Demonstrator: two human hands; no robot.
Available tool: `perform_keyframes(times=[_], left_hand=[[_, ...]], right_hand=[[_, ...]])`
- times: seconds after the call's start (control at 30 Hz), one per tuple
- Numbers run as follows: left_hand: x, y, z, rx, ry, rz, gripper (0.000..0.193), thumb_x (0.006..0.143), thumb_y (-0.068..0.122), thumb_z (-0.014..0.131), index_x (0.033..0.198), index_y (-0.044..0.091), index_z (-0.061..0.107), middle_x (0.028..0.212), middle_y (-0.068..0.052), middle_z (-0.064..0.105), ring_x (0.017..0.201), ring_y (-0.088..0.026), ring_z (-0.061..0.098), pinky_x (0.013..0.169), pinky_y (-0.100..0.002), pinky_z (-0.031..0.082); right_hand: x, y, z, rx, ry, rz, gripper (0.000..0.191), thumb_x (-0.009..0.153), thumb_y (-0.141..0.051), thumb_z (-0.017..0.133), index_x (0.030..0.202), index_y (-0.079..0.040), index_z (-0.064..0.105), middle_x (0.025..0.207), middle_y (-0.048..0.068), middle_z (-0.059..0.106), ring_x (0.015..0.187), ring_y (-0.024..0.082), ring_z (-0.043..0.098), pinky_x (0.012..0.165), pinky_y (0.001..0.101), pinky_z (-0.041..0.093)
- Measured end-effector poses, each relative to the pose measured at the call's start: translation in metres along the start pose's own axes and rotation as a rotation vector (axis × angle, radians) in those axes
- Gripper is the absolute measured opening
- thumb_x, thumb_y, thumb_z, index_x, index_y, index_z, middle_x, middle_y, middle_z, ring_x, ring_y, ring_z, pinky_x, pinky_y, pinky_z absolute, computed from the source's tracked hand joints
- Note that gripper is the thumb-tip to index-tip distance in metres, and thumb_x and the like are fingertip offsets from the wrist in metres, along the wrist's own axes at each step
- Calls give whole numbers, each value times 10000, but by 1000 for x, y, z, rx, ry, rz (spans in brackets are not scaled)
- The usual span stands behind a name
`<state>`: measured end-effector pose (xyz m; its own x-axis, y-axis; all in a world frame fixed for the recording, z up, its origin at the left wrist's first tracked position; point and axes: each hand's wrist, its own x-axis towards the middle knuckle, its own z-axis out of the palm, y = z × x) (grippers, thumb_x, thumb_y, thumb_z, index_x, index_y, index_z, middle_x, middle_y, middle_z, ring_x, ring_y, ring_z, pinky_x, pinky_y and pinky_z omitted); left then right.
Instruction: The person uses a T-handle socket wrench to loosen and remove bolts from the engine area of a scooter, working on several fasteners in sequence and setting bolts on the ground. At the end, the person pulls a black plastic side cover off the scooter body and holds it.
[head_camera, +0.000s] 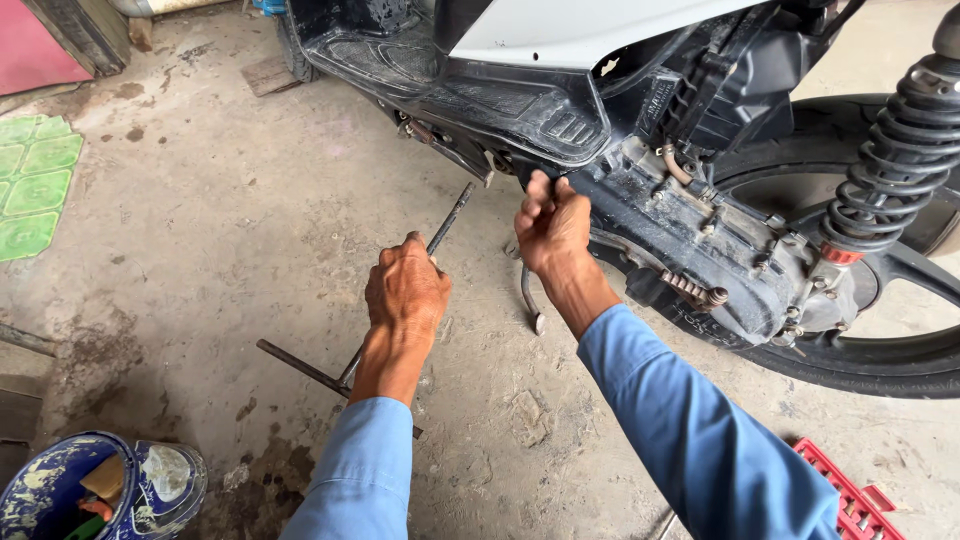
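Near left, a blue paint-spattered bucket (95, 490) held scraps. Our left hand (405, 290) was clamped on a long T-handled wrench (400, 290) aimed under the scooter (640, 130). Our right hand (550, 225) gripped the engine casing's (690, 235) lower edge. We judged a bolt was being reached; seating the socket squarely seemed needed. Near right lay a red tray (850, 495).

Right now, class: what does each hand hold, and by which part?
Left hand grips the T-handle wrench around its shaft. Right hand reaches to the scooter's underside; any hold there cannot be told.
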<state>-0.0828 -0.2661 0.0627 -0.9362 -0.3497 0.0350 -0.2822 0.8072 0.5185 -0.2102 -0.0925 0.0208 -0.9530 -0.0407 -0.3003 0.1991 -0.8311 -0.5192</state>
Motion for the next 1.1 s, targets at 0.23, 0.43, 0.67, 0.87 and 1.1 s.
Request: perform_keyframes(times=[0.23,0.43,0.67,0.87,1.1], left_hand=[[-4,2,-3,18,0,19,220,819,110,756,1001,41,654,957,-188,751,907,-394,746,779,-480,619],[-5,7,-6,-11,4,54,184,884,124,727,1020,27,648,957,-201,744,888,-384,757,727,-468,633],[-8,17,-3,-50,-24,88,175,869,92,732,1002,21,644,946,-182,754,882,-355,766,729,-449,636],[-7,14,-2,1,-25,43,176,876,109,738,999,34,638,927,-181,748,876,-363,759,723,-462,623],[-6,7,4,34,23,47,161,861,152,735,955,56,647,938,-190,748,895,-398,737,745,-494,601]], right_hand=[[0,-6,11,204,-31,11,258,1055,-226,394,964,-92,595,728,-8,612,538,113,468,515,281,372],[-2,-8,20,248,85,20,223,1047,-207,419,905,-118,567,729,-3,616,525,97,466,507,269,364],[15,-12,19,425,151,74,206,906,-44,382,746,-117,488,637,7,506,481,122,422,466,289,322],[26,-14,25,643,313,146,198,842,-34,417,666,-123,438,559,-13,402,448,111,346,437,264,277],[22,-14,23,566,224,176,202,853,-49,468,663,-116,481,545,-28,426,440,101,373,431,254,263]])
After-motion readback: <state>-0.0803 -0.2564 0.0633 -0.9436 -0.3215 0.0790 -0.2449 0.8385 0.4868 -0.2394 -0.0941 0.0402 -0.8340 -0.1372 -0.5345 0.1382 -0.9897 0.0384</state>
